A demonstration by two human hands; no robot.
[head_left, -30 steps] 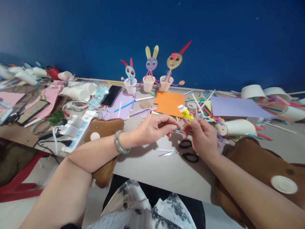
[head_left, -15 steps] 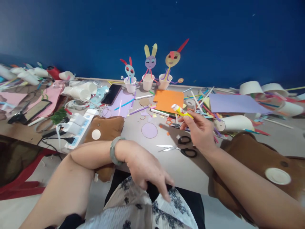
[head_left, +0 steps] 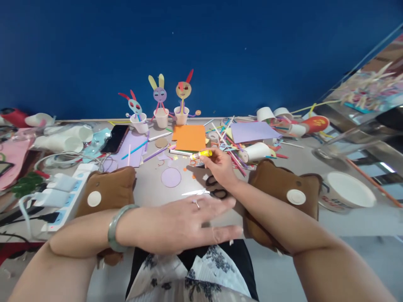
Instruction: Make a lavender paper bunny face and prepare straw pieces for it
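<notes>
My right hand (head_left: 222, 167) grips a yellow glue stick (head_left: 201, 155) above the table, close to the orange paper (head_left: 190, 137). Empty and stretched out, my left hand (head_left: 189, 222) hovers over the table's near edge with its fingers apart. Black-handled scissors (head_left: 218, 193) lie beyond it, partly hidden by both hands. A round purple paper disc (head_left: 171, 177) rests flat left of the scissors. At the back, three paper-faced figures stand in white cups: a light blue face (head_left: 134, 107), a purple face (head_left: 160, 95) and a tan face (head_left: 183, 90).
Brown cushions (head_left: 107, 188) (head_left: 283, 197) lie on either side of me. A power strip (head_left: 67, 201) with plugs and cables sits left, near a phone (head_left: 115, 139). Straws, paper scraps and white cups (head_left: 256, 152) clutter the right, with a large white bowl (head_left: 349, 191) beyond.
The view has swung to the right, bringing in the bowl and red cup. My left hand has risen from my lap and spread its fingers. The glue stick stays in my right hand, turned more level.
</notes>
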